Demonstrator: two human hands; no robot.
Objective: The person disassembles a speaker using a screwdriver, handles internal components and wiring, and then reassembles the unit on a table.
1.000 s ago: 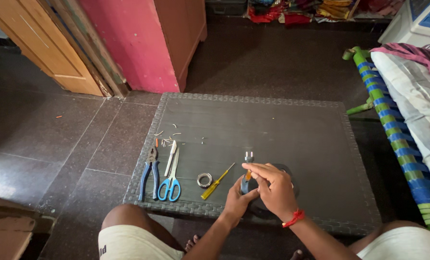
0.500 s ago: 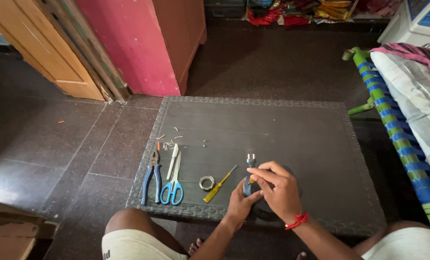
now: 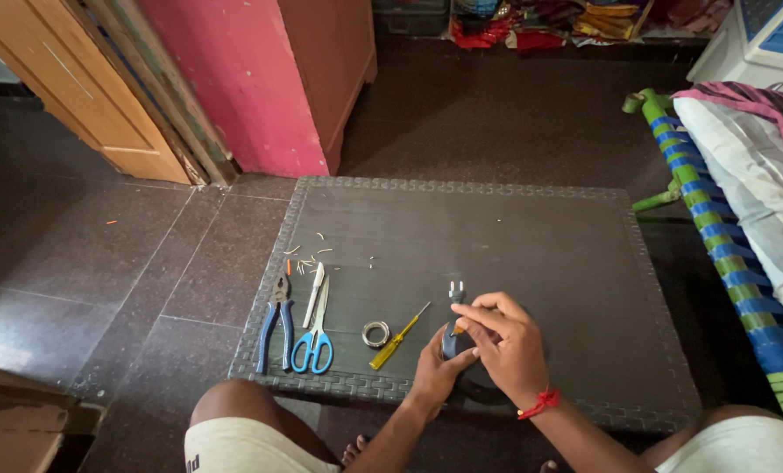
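I sit at a low dark plastic table [image 3: 531, 236]. My left hand [image 3: 435, 363] grips a small dark round object [image 3: 454, 343] near the table's front edge. My right hand [image 3: 501, 342] covers that object from above, with its fingertips pinched on a small orange part. A black two-pin plug [image 3: 453, 288] pokes out just beyond my fingers. To the left lie a yellow-handled screwdriver [image 3: 397, 338], a small coil of wire [image 3: 375, 334], blue-handled scissors [image 3: 314, 328] and blue-handled pliers [image 3: 276, 320].
Small wire scraps [image 3: 308, 258] lie scattered on the table's left side. A pink cabinet [image 3: 260, 79] and a wooden door [image 3: 85, 96] stand behind. A cot with green and blue webbing [image 3: 724, 254] sits at the right. The floor is dark tile.
The view has shifted slightly. Both hands stay on the dark object; the right hand's fingers have moved a little over the orange part.
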